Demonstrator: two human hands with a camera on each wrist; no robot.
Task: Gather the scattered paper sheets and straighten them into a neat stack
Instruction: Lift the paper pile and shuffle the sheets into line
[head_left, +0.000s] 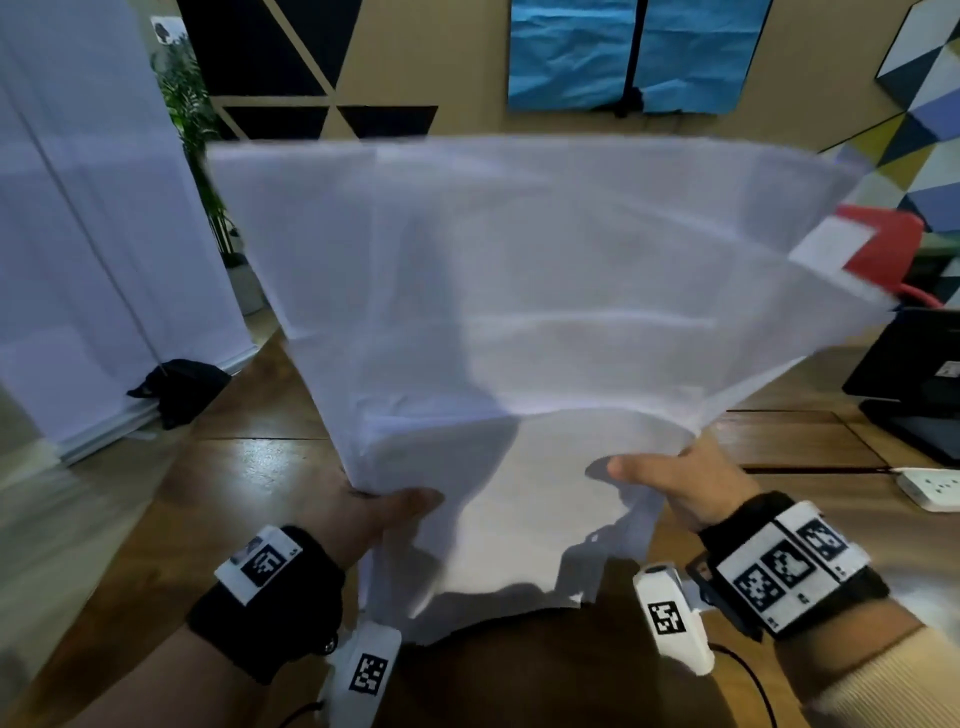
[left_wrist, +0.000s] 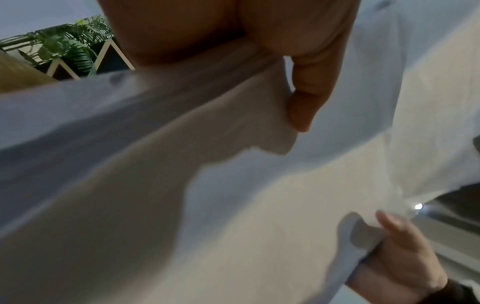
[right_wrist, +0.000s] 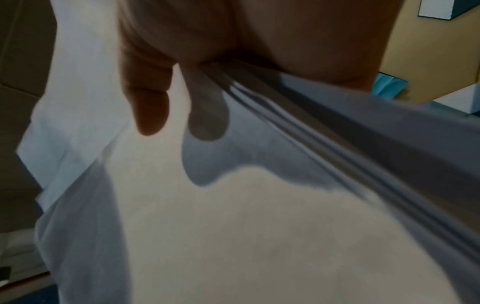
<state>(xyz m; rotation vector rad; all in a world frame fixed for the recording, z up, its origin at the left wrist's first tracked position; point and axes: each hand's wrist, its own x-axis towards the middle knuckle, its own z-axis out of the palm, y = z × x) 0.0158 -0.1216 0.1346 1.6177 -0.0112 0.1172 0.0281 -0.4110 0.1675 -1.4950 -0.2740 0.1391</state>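
Note:
A bundle of white paper sheets (head_left: 519, 291) is held upright above the wooden table (head_left: 249, 457), fanning wide at the top and blurred. My left hand (head_left: 384, 506) grips its lower left edge, thumb on the near face. My right hand (head_left: 670, 478) grips the lower right edge the same way. The left wrist view shows my left thumb (left_wrist: 303, 107) pressed on the paper sheets (left_wrist: 182, 205), with my right hand (left_wrist: 397, 257) further along. In the right wrist view my right thumb (right_wrist: 150, 102) lies on the paper sheets (right_wrist: 259, 226), whose layered edges show. The fingers behind the sheets are hidden.
A white power strip (head_left: 930, 486) lies at the table's right edge, near a black device (head_left: 914, 374) and a red object (head_left: 883, 244). White curtains (head_left: 88, 234) hang at the left beside a potted plant (head_left: 202, 135). A black cloth (head_left: 182, 387) lies at the curtain's foot.

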